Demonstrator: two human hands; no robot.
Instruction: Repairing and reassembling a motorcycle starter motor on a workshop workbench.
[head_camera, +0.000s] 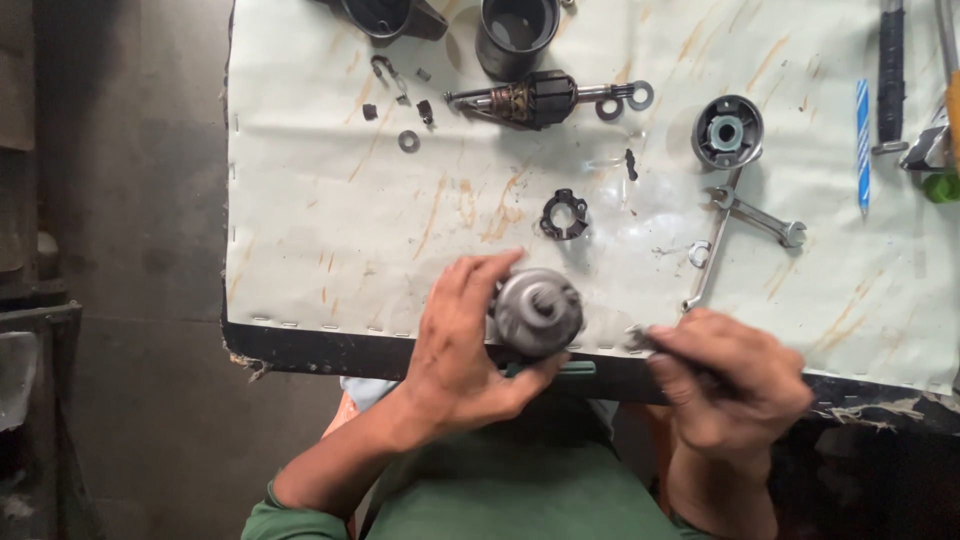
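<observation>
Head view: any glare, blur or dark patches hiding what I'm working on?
Head view: glossy glare on the table cover near the crossed wrenches; right hand slightly blurred, so its small grey piece is unclear; round metal housing in the left hand reads clearly; floor at left is dark.

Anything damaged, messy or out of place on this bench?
The table cover is streaked with rusty stains, and its front edge looks frayed. Small washers and parts lie scattered loose. The left hand grips a round grey metal part; nothing looks broken.
</observation>
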